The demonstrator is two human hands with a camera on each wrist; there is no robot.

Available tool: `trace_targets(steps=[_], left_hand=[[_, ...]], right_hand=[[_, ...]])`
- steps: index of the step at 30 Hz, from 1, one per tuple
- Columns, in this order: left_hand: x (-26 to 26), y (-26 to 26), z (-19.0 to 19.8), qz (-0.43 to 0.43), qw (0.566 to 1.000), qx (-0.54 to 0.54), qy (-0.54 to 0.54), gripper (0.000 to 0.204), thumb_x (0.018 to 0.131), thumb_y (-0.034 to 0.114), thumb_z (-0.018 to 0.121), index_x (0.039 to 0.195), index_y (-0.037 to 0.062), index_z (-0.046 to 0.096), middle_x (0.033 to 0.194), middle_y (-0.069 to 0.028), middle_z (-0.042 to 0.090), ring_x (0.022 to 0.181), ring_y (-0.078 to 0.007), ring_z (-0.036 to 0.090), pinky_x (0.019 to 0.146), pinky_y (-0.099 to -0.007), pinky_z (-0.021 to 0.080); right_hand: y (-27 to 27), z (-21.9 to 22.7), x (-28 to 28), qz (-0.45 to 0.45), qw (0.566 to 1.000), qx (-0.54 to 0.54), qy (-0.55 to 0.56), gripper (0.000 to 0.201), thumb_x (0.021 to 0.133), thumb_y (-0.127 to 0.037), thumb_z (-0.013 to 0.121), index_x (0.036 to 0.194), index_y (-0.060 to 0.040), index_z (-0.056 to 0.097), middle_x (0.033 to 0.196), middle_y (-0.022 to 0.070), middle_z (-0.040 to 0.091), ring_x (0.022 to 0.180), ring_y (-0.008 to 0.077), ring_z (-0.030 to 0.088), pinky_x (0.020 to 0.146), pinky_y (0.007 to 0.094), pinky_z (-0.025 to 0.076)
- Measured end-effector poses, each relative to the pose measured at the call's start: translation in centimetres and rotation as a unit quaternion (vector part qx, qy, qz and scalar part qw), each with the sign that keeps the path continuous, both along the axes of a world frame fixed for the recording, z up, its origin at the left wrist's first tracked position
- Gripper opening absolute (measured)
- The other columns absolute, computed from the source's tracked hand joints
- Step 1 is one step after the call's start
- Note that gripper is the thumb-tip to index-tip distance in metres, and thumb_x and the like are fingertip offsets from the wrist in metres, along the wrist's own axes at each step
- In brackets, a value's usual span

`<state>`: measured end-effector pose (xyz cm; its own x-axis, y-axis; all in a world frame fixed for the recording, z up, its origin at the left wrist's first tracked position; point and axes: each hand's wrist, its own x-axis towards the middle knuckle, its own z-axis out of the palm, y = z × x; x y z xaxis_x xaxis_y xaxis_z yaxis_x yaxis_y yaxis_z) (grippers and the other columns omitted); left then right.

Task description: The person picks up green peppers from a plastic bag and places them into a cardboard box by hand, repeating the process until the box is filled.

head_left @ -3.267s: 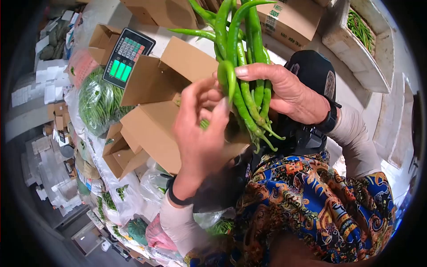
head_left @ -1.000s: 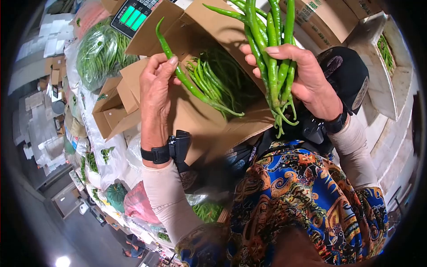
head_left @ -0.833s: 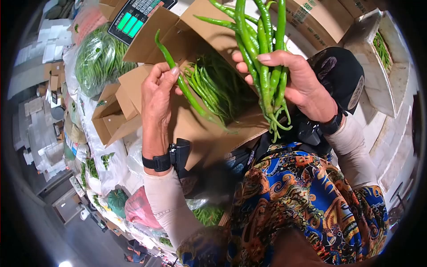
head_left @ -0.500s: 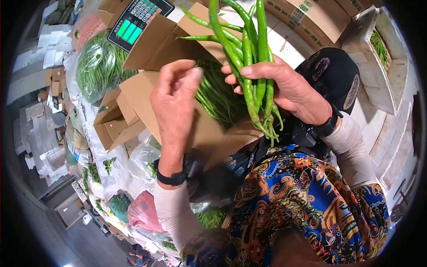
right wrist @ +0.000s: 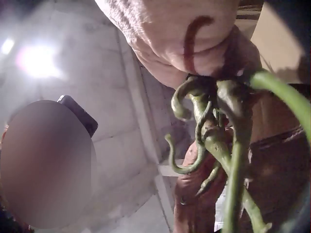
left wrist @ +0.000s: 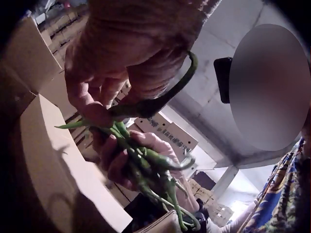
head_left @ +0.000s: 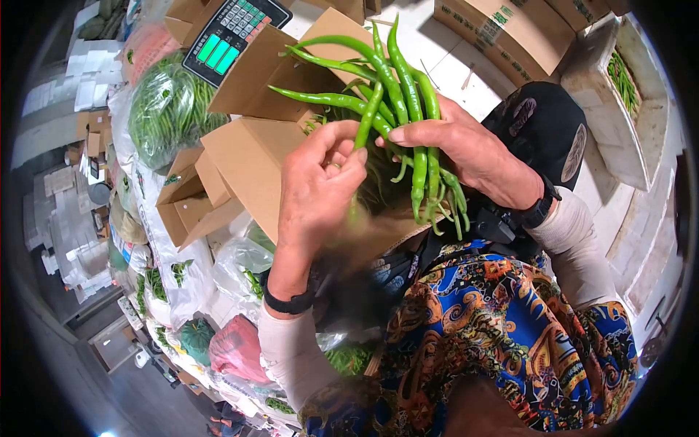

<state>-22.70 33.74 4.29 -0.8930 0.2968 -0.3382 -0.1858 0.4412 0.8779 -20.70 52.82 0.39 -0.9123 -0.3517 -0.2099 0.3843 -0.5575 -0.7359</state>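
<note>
In the head view my right hand grips a bunch of long green chili peppers, thumb across the front, tips fanned up and stems hanging down. Beside it, my left hand pinches a single green chili pepper that overlaps the bunch. The left wrist view has my left hand around the dark lower part of that pepper, its curved stem sticking out. The right wrist view shows curled stems below my right hand. Under both hands is an open cardboard box, its contents mostly hidden.
A digital scale display stands behind the box. To the left are a clear bag of green produce and a smaller open carton. Printed cartons and a white foam crate lie at the right.
Earlier my left hand held one pepper out over the box, apart from the bunch. It has since moved right, and the pepper it pinches now overlaps the bunch. My right hand keeps its grip.
</note>
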Motion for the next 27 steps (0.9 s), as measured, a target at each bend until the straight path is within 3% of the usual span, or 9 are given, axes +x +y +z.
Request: trace_targets(steps=[3, 6, 8, 11, 15, 17, 24, 26, 27], left_hand=[[0.2, -0.9, -0.6, -0.015, 0.999, -0.029, 0.02, 0.019, 0.085, 0.0, 0.062, 0.104, -0.0009, 0.061, 0.086, 0.0005, 0.06, 0.074, -0.003, 0.051, 0.065, -0.0192, 0.044], [0.5, -1.1, -0.7, -0.048, 0.981, -0.116, 0.146, 0.018, 0.082, -0.001, 0.062, 0.101, -0.0007, 0.061, 0.082, -0.0022, 0.058, 0.071, -0.0081, 0.052, 0.065, -0.0238, 0.044], [0.6, -1.1, -0.6, -0.08, 0.924, -0.212, 0.309, 0.018, 0.078, -0.002, 0.061, 0.096, -0.001, 0.058, 0.078, -0.0075, 0.054, 0.069, -0.0163, 0.052, 0.065, -0.0298, 0.043], [0.3, -1.8, -1.0, -0.085, 0.866, -0.285, 0.402, 0.015, 0.075, -0.001, 0.062, 0.089, -0.0014, 0.054, 0.076, -0.0118, 0.051, 0.07, -0.0229, 0.052, 0.066, -0.0352, 0.042], [0.0, -3.6, -1.7, -0.11, 0.839, -0.343, 0.407, 0.018, 0.076, 0.0, 0.063, 0.089, -0.0012, 0.051, 0.074, -0.0095, 0.053, 0.069, -0.0192, 0.054, 0.065, -0.034, 0.044], [-0.2, -4.0, -1.6, -0.052, 0.964, -0.221, 0.139, 0.02, 0.077, 0.001, 0.063, 0.091, -0.001, 0.048, 0.07, -0.0083, 0.054, 0.065, -0.0158, 0.056, 0.059, -0.0329, 0.046], [0.0, -6.8, -6.3, 0.009, 0.966, -0.229, 0.118, 0.032, 0.079, 0.004, 0.062, 0.107, -0.0018, 0.048, 0.065, -0.0085, 0.055, 0.056, -0.0145, 0.056, 0.049, -0.0317, 0.047], [-0.2, -7.0, -7.2, -0.002, 0.959, -0.261, 0.113, 0.035, 0.078, 0.005, 0.06, 0.11, -0.0012, 0.048, 0.064, -0.0166, 0.056, 0.062, -0.0353, 0.059, 0.061, -0.0434, 0.047], [-0.2, -7.2, -7.7, -0.003, 0.956, -0.268, 0.117, 0.035, 0.079, 0.007, 0.061, 0.111, -0.0007, 0.05, 0.065, -0.0177, 0.059, 0.065, -0.0382, 0.06, 0.063, -0.044, 0.048]], right_hand=[[0.1, 0.1, 0.0, -0.041, 0.999, 0.004, 0.023, 0.046, 0.084, -0.012, 0.061, 0.126, -0.0002, 0.046, 0.105, 0.0053, 0.059, 0.094, 0.0114, 0.058, 0.086, 0.0251, 0.046], [0.1, 0.8, 0.2, -0.048, 0.998, 0.025, 0.011, 0.048, 0.084, -0.012, 0.061, 0.127, -0.0005, 0.046, 0.105, 0.0053, 0.059, 0.093, 0.0115, 0.058, 0.085, 0.0257, 0.047], [-0.1, 0.2, 0.0, -0.05, 0.999, 0.016, 0.006, 0.048, 0.083, -0.013, 0.061, 0.127, -0.0006, 0.045, 0.104, 0.0053, 0.059, 0.092, 0.0118, 0.058, 0.083, 0.0257, 0.047], [0.3, 0.4, -0.2, -0.054, 0.998, 0.025, 0.008, 0.049, 0.083, -0.015, 0.062, 0.127, -0.0008, 0.045, 0.104, 0.0054, 0.059, 0.091, 0.0127, 0.059, 0.082, 0.0254, 0.047], [1.0, 0.3, -0.1, -0.082, 0.993, 0.088, 0.01, 0.05, 0.081, -0.021, 0.064, 0.125, -0.0025, 0.046, 0.1, 0.0059, 0.058, 0.084, 0.0122, 0.058, 0.071, 0.0248, 0.051], [1.3, 0.3, -0.6, -0.13, 0.981, 0.146, -0.014, 0.047, 0.08, -0.025, 0.065, 0.12, -0.0042, 0.049, 0.096, 0.0059, 0.058, 0.076, 0.0103, 0.056, 0.061, 0.0249, 0.052], [1.6, -0.4, -0.5, -0.09, 0.987, 0.125, -0.044, 0.043, 0.083, -0.024, 0.064, 0.12, -0.0047, 0.052, 0.099, 0.0042, 0.06, 0.087, 0.011, 0.058, 0.074, 0.0259, 0.049], [1.2, 0.0, -0.6, -0.109, 0.986, 0.124, -0.009, 0.044, 0.083, -0.023, 0.065, 0.12, -0.0043, 0.051, 0.099, 0.0049, 0.061, 0.086, 0.0104, 0.058, 0.073, 0.0257, 0.049], [1.0, 0.6, -0.6, -0.112, 0.987, 0.115, -0.012, 0.044, 0.083, -0.023, 0.065, 0.12, -0.0038, 0.051, 0.1, 0.0063, 0.061, 0.079, 0.0095, 0.058, 0.07, 0.0244, 0.049]])
